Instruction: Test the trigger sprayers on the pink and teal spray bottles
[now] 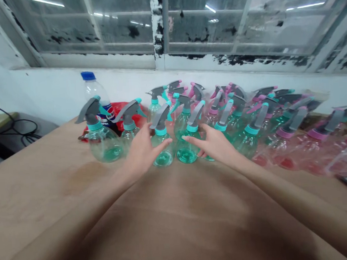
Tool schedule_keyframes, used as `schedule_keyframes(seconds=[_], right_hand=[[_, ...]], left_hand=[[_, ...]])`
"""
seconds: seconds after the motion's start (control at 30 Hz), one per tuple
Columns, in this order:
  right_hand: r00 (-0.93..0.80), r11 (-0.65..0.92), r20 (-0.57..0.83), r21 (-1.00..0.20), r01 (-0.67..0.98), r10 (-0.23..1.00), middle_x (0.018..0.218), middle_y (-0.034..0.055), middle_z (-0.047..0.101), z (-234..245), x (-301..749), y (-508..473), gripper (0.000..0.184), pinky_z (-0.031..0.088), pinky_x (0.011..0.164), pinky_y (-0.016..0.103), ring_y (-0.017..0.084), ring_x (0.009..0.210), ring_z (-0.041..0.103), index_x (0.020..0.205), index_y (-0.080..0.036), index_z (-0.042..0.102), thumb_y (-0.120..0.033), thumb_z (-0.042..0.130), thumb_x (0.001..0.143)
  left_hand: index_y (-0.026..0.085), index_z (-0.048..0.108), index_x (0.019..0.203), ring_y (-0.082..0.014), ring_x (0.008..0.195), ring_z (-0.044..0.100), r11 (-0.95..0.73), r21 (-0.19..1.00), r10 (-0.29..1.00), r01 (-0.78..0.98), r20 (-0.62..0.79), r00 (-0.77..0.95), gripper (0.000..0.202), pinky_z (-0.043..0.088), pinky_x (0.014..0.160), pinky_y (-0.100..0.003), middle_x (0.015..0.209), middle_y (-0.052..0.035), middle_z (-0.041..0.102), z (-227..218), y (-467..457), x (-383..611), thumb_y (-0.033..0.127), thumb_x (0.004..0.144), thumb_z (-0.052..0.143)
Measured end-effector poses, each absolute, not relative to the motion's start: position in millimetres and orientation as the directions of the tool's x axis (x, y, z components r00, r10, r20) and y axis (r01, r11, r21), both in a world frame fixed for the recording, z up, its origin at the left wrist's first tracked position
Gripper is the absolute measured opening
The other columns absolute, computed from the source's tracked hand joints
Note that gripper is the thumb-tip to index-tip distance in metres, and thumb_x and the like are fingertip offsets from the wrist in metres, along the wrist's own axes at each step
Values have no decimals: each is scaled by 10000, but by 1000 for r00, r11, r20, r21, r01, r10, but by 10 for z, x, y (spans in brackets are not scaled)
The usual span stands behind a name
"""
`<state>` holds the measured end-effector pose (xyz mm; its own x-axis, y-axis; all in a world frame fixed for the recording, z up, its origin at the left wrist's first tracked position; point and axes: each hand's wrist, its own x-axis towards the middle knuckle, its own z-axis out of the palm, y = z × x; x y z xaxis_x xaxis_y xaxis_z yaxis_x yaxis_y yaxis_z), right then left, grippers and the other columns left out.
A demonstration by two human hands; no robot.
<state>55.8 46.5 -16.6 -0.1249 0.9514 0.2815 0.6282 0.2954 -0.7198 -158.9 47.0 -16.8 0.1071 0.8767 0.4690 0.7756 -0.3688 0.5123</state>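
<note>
My left hand (pixel 143 148) is wrapped around the side of a clear green spray bottle (pixel 163 158), its thumb across the front and its other fingers mostly hidden behind. Just to the right, my right hand (pixel 216 144) grips a second green spray bottle (pixel 186 155) from its right side, thumb on the front. Both bottles stand upright, side by side with a small gap, and have grey trigger heads with turquoise collars. Two more green bottles, one a rounder spray bottle (pixel 104 145), stand left of my left hand.
Several green and pink spray bottles (pixel 249 142) crowd the wooden table (pixel 168 218) behind and to the right. A blue-capped plastic bottle (pixel 93 88) and a red bag (pixel 122 108) are at the back left. Black cable (pixel 26 135) lies beyond the left edge; windows (pixel 99 23) rise behind.
</note>
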Motion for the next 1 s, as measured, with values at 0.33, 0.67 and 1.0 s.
schedule_keyframes(seconds=[0.33, 0.67, 1.0], right_hand=[[-77, 275, 353, -552, 787, 932, 878, 98, 640, -224, 487, 511, 376, 475, 583, 378, 315, 808, 678, 980, -209, 531, -549, 599, 833], [-129, 282, 362, -410, 867, 923, 918, 113, 623, -189, 502, 436, 401, 467, 598, 380, 320, 835, 657, 968, -187, 527, -576, 539, 869], [-251, 354, 319, -327, 876, 914, 1045, 144, 641, -122, 554, 19, 495, 501, 721, 416, 330, 946, 647, 1173, -150, 497, -561, 520, 898]], left_hand=[[124, 500, 1072, -322, 1011, 635, -395, 445, 855, 804, 497, 144, 436, 509, 823, -433, 1068, -157, 643, -225, 642, -1591, 494, 871, 610], [143, 489, 1120, -353, 1087, 633, -369, 491, 873, 789, 474, 113, 460, 512, 861, -472, 1124, -173, 658, -238, 665, -1611, 508, 865, 605], [128, 388, 1388, -342, 1313, 474, -396, 533, 858, 748, 505, 95, 647, 391, 1084, -472, 1418, -168, 495, -285, 434, -1632, 516, 893, 537]])
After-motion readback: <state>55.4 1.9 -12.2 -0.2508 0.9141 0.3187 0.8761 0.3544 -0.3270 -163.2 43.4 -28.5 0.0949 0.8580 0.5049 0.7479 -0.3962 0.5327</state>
